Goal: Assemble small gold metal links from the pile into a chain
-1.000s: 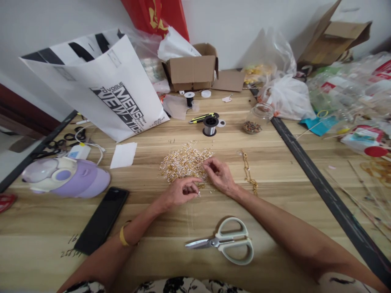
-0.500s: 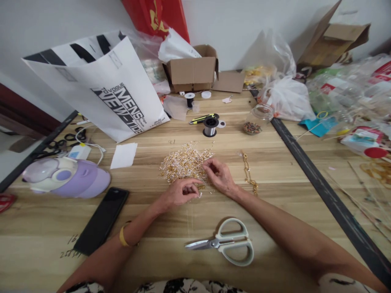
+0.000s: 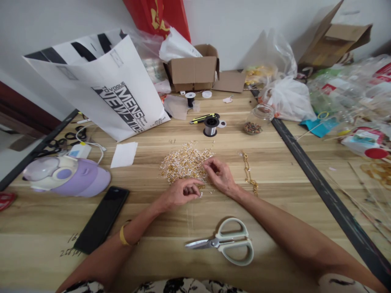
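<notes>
A heap of small gold and silver jewelry pieces (image 3: 183, 162) lies on the wooden table. At its right edge my right hand (image 3: 220, 176) is closed, thumb and index finger pinched together against the pieces. My left hand (image 3: 181, 194) curls at the heap's near side, its fingertips drawn together beside a few silver bits. Whatever either hand pinches is too small to make out. To the right of my right hand, a gold chain (image 3: 247, 169) is laid out lengthwise. Scissors with pale handles (image 3: 233, 241) rest closer to me, below both hands.
Beyond the heap stand a wire spool (image 3: 210, 127), a cutter knife (image 3: 200, 119) and a clear jar of beads (image 3: 253, 127). A black phone (image 3: 102, 219) and a purple bottle (image 3: 88, 179) lie at left, near a white bag (image 3: 122, 89). A dark strip (image 3: 314, 175) crosses the table at right.
</notes>
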Tool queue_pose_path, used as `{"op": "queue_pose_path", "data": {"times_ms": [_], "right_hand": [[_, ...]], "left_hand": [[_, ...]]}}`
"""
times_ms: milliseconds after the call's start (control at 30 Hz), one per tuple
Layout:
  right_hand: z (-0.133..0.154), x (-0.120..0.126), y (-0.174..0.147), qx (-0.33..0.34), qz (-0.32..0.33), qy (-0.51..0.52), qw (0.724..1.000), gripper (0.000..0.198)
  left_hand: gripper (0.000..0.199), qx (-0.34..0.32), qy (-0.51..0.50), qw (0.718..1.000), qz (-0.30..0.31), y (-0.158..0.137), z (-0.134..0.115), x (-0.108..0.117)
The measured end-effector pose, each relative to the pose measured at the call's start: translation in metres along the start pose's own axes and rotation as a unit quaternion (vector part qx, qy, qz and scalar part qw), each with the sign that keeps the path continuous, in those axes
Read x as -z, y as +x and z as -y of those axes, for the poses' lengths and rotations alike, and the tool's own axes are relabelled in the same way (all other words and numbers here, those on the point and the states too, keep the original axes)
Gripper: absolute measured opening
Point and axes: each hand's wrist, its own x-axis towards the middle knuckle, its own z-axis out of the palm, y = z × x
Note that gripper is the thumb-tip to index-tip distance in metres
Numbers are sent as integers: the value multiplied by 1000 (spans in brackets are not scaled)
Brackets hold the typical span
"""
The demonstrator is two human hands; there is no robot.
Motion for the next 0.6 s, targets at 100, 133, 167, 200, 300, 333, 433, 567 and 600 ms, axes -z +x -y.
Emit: {"op": "queue_pose_path", "data": {"times_ms": [100,133,167,200,300,333,433,567,600], "right_hand": [[1,0,0,-3,-2,4,1000,15],[1,0,1,-4,-3,5,1000,14],[1,0,1,-5,-4,6,1000,14],[1,0,1,-5,-6,7,1000,14],[1,0,1,-7,-7,3,1000,15],[1,0,2,-9,-7,2,1000,15],[2,0,2,-9,-10,2,1000,14],[2,0,2,-5,-16,4,1000,13],[2,0,2,-6,-16,5,1000,13]], "left_hand": [[40,4,14,1000,5,0,-1,0],[40,4,16,1000,6,0,-1,0],[40,5,18,1000,7,0,-1,0],[40,5,20,1000,8,0,-1,1],[40,8,25,1000,9,1,-1,1],[40,11,25,1000,11,1,-1,1],[42,19,23,999,18,0,-3,1],[43,17,25,999,20,0,-4,2],[43,15,25,999,21,0,-4,2]]}}
